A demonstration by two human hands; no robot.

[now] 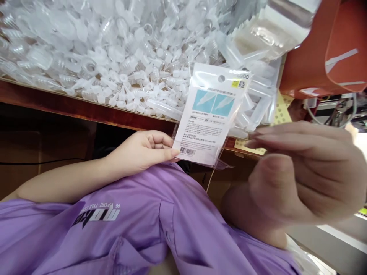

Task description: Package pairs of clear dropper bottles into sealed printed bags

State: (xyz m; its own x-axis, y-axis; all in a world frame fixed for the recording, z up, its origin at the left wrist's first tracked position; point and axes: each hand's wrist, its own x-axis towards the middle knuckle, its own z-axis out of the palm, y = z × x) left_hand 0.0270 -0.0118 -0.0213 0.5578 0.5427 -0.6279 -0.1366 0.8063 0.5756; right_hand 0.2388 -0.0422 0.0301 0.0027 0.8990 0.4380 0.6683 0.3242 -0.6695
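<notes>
My left hand is closed on the lower left corner of a clear plastic packet with a white printed card in it, thumb on top and fingers underneath. The card shows two blue pictures of a nozzle-like tip, small text, a barcode and a yellow label, with a round hanging hole near the top. My right hand is raised to the right of the packet, apart from it and slightly blurred. Its fingers are stretched out and the thumb stands off from them, with nothing visible between.
A heap of translucent plastic caps, nozzles and small bottles fills the cardboard-edged tray behind the packet. At the upper right are a stack of clear bags and an orange-red bin. Yellow dotted sheets lie near my right hand.
</notes>
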